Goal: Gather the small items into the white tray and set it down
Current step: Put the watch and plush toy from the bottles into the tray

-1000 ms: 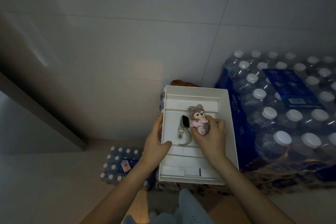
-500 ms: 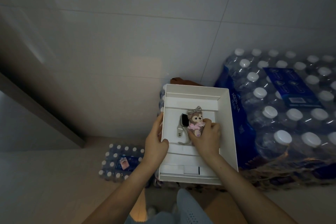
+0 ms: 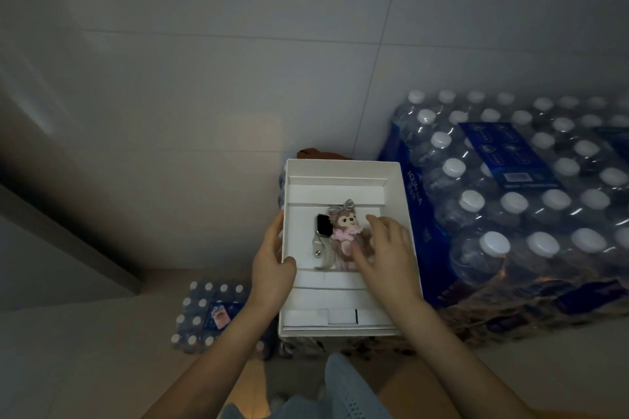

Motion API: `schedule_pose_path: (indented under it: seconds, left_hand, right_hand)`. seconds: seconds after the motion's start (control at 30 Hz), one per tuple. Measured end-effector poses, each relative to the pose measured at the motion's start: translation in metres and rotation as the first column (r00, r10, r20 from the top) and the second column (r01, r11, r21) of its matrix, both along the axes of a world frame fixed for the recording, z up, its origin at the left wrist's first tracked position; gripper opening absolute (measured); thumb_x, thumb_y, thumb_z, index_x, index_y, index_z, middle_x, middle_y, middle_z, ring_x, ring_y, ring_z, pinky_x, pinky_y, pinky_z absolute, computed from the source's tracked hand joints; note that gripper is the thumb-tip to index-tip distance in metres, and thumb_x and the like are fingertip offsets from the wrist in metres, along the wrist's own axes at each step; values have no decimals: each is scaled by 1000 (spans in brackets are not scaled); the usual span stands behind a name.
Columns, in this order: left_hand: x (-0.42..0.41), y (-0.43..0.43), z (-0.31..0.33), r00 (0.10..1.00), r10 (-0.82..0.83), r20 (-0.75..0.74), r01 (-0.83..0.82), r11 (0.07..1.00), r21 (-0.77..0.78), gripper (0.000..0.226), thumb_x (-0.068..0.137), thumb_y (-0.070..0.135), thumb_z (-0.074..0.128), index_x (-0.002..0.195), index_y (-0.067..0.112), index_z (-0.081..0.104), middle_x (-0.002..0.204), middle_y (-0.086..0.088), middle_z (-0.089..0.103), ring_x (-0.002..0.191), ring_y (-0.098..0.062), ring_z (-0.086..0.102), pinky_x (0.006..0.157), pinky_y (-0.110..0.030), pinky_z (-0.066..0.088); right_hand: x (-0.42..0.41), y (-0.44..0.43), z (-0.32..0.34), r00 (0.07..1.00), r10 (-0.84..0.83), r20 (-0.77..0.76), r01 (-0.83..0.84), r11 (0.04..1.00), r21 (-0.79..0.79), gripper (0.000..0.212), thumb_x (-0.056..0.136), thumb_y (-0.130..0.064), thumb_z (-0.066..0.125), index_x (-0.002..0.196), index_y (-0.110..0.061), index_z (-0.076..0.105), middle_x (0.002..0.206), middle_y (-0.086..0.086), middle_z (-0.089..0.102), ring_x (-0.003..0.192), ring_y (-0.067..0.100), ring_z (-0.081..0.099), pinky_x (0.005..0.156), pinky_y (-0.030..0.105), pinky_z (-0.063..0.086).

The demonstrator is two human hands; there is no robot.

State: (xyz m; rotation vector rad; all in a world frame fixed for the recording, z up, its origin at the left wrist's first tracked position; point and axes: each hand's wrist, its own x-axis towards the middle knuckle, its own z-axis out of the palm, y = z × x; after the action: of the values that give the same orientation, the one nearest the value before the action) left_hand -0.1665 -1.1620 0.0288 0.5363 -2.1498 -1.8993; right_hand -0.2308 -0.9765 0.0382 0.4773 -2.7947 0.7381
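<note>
Hands at a white tray [image 3: 340, 296] beside bottled-water packs [image 3: 510, 207].
Left hand [image 3: 272, 265] grips the tray's left wall; inside, watch [image 3: 321, 238] and plush toy [image 3: 343, 224] lie lengthwise near-to-far, toy's head far; right hand [image 3: 388, 255], grip slack, fingers spread over the toy.

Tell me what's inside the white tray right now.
A smartwatch with a pale strap and a brown plush toy in pink lie side by side in the white tray. The right hand covers the toy's lower right side, so anything beneath it is hidden.
</note>
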Motion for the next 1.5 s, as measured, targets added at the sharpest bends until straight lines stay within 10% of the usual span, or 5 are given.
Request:
schedule_pose_path:
  seconds: [0.17,0.63,1.07,1.33,1.5]
  left_hand:
    - [1,-2,0,1000,-22,20,23,999,-35,80,80,-14,47,145,30,33,134,19,50,117,14,46,83,-1,41]
    - [4,-5,4,992,-44,120,61,988,-142,84,78,-4,61,141,41,29,127,23,52,110,9,53,81,-9,46]
    - [25,-4,12,997,-26,74,36,989,-141,82,76,-4,64,141,35,32,132,10,54,114,-2,55,90,-23,51]
    - [104,-42,23,999,41,20,-38,990,-132,89,76,-4,64,139,46,27,126,8,59,108,-5,59,80,-10,48]
    - [199,-92,23,991,129,19,-123,973,-193,86,69,3,63,137,48,37,135,31,47,117,-4,55,97,-26,47]
  right_hand:
    - [6,28,6,987,-73,-144,62,995,-80,41,88,-23,63,127,-11,56,134,13,46,125,26,38,102,29,33]
    - [3,47,-6,902,93,423,106,899,-424,62,88,2,56,139,-30,43,136,-10,47,115,1,48,93,5,33]
    - [15,46,4,907,111,407,109,871,-480,75,83,8,56,141,-38,42,144,-13,42,127,4,43,104,21,40]
    - [75,4,21,917,181,355,6,884,-467,85,81,16,46,138,-47,41,109,3,63,89,22,61,71,11,51]
    - [143,-59,23,901,296,317,-110,863,-494,89,78,20,45,133,-50,38,131,-13,50,101,-8,51,81,-2,40]
